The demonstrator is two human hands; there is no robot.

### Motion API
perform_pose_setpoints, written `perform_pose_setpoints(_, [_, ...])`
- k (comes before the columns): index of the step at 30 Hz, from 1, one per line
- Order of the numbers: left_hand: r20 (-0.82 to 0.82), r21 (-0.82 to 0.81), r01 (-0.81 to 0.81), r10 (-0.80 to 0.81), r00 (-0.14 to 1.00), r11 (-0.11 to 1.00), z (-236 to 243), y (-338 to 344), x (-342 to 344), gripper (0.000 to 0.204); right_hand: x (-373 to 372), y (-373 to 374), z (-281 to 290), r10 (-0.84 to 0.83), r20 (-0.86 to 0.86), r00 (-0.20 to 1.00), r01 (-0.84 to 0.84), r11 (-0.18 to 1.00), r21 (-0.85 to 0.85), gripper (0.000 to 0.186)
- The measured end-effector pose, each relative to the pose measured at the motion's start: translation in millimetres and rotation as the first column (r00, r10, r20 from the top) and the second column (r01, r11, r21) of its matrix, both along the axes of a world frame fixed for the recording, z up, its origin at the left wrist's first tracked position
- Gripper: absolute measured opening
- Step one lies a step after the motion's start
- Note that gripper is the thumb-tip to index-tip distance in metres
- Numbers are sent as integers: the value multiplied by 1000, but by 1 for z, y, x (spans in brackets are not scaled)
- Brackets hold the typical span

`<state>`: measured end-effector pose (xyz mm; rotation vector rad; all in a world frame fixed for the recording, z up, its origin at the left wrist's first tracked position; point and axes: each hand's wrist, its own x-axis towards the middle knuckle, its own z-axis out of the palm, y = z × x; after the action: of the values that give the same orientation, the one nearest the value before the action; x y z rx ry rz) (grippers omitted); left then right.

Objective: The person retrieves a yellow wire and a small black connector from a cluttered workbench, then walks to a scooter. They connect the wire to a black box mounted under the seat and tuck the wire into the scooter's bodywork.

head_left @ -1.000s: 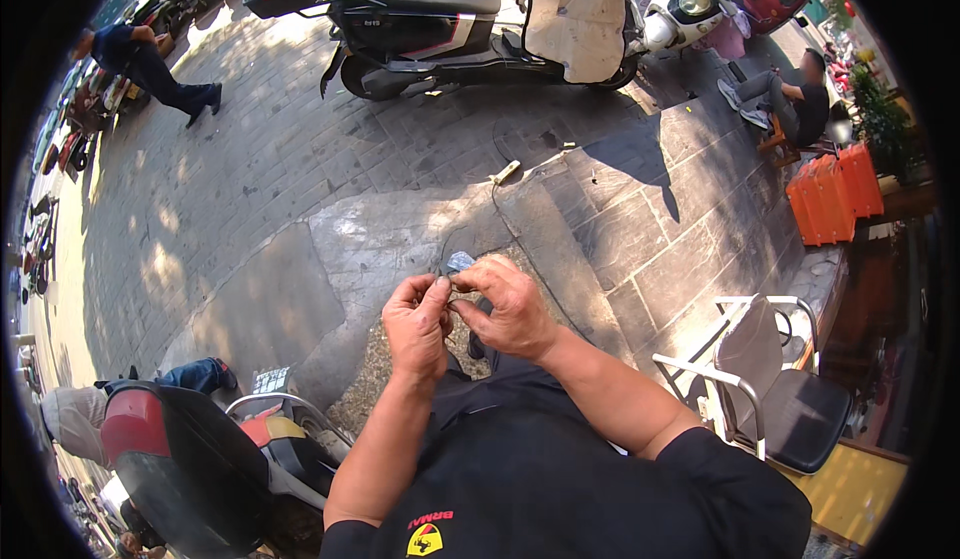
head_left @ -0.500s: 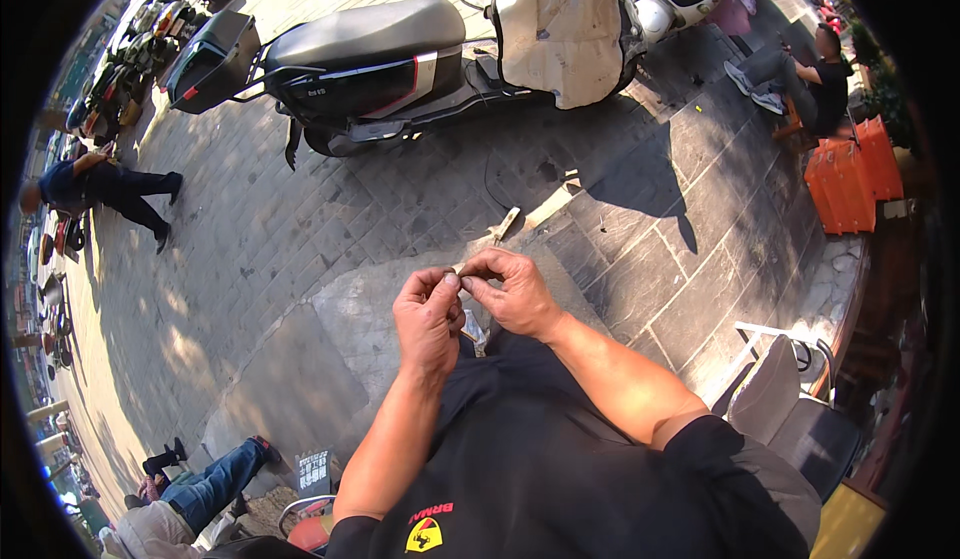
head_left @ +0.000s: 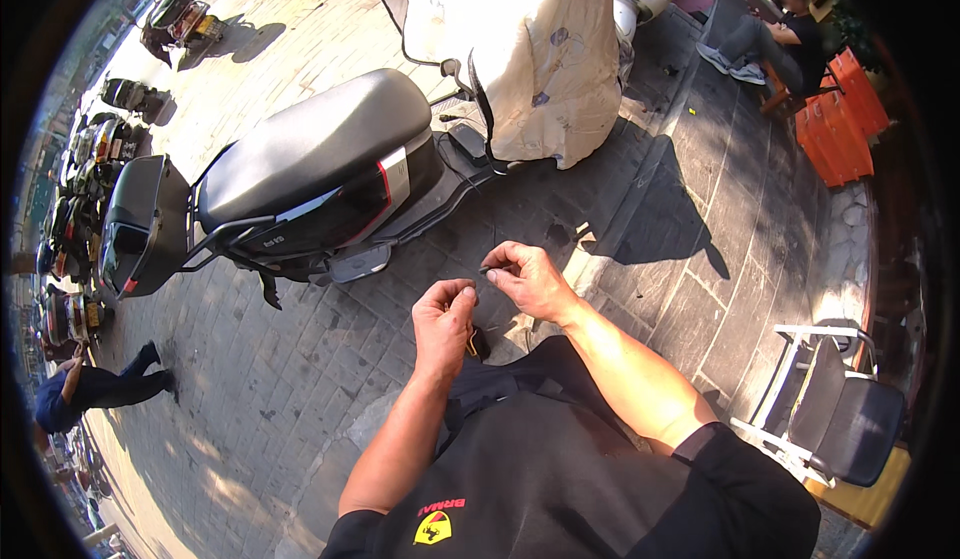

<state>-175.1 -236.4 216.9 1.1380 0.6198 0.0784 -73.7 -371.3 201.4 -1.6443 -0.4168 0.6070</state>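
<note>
My left hand point(head_left: 443, 324) is closed in a pinch, thumb against the curled fingers; whatever it holds is too small or hidden to name. A short way to its upper right, my right hand point(head_left: 532, 281) pinches a small dark piece point(head_left: 489, 270) between thumb and forefinger. The hands are apart, in front of my body and above the paving. Just under the left hand, a dark object with a yellowish edge point(head_left: 478, 345) partly shows; its kind is unclear.
A black electric scooter point(head_left: 320, 184) with a rear box point(head_left: 145, 224) and pale cover point(head_left: 555, 69) stands ahead. At right are a chair point(head_left: 850, 419), orange crates point(head_left: 840, 119) and a seated person point(head_left: 785, 44). Another person point(head_left: 100, 394) walks at left, near parked scooters point(head_left: 80, 194).
My hands were together at a small pale piece and have separated, the right moving up and right. The view has turned, so the scooter appears lower and larger.
</note>
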Motion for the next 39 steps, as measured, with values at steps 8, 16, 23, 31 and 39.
perform_pose_setpoints(8, [-218, -171, -240, 201, 955, 956, -89, 93, 94, 10, 155, 132, -135, -89, -403, 911, 127, 990, 68, 8])
perform_pose_setpoints(16, [-247, -230, -328, 271, 930, 916, -125, 104, 172, 10, 316, 182, -202, 48, -210, 977, -100, 965, -244, 10])
perform_pose_setpoints(23, [-168, -352, -361, 322, 932, 863, -236, 112, 249, 12, 450, 207, -301, 313, 89, 946, -258, 887, -382, 12])
perform_pose_setpoints(31, [-11, -320, -151, 156, 988, 935, -331, 139, 301, 20, 490, 230, -352, 507, 104, 856, -442, 821, -361, 17])
perform_pose_setpoints(39, [163, -5, -68, 68, 984, 998, -391, 146, 361, 35, 506, 258, -421, 406, 545, 734, -340, 914, -222, 18])
